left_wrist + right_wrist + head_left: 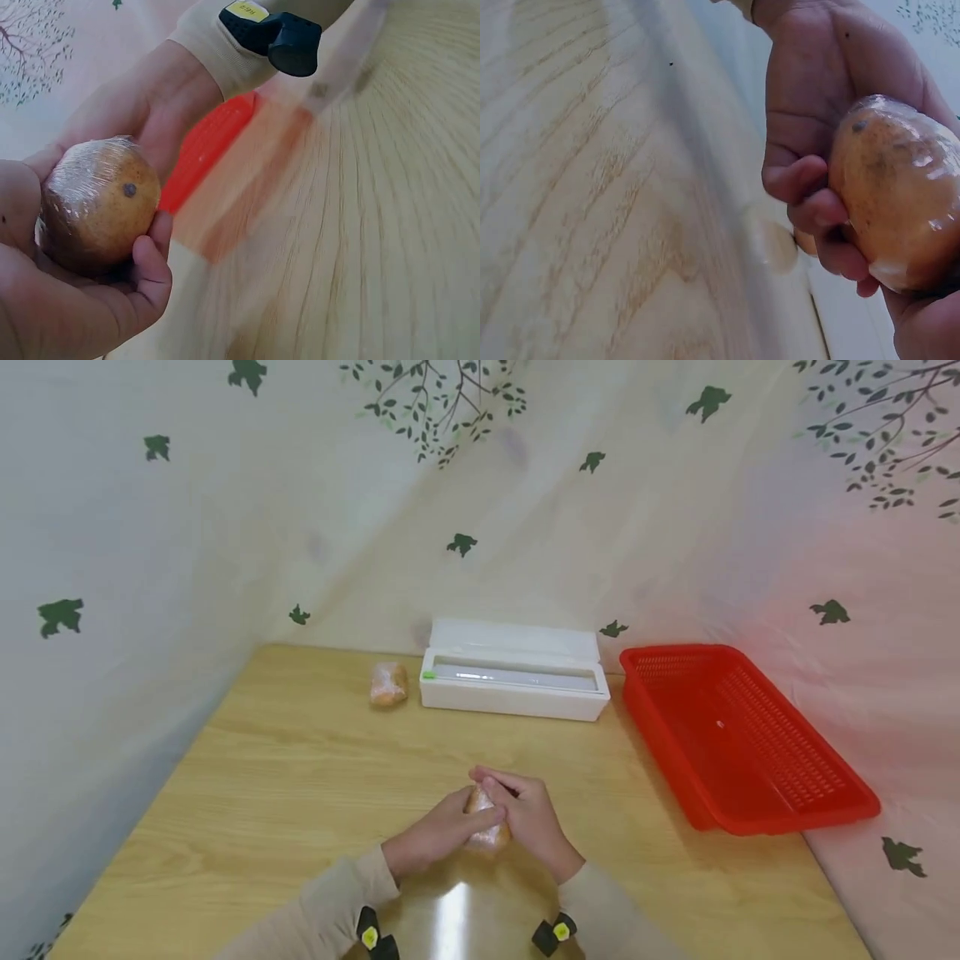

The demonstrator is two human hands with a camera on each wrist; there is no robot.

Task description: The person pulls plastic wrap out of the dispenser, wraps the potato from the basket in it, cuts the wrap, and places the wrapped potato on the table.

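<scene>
Both hands, left hand (435,837) and right hand (528,818), curl their fingers around a rounded yellow-brown fruit wrapped in clear cling film (97,202), held just above the light wooden table (285,777). The film lies glossy and wrinkled over the speckled skin, with one dark spot visible. Behind stand a white film dispenser box (513,681), a second wrapped fruit (388,683) and a red perforated plastic basket (750,735).

1. My head camera looks forward and down over the wooden table (285,777), taking in both hands from above, at a moderate distance.
2. My left wrist camera sits very close, facing across the left hand (52,300) toward the red basket (206,146).
3. My right wrist camera, equally close, looks low along the tabletop.
4. All three share the wrapped fruit (486,827).
</scene>
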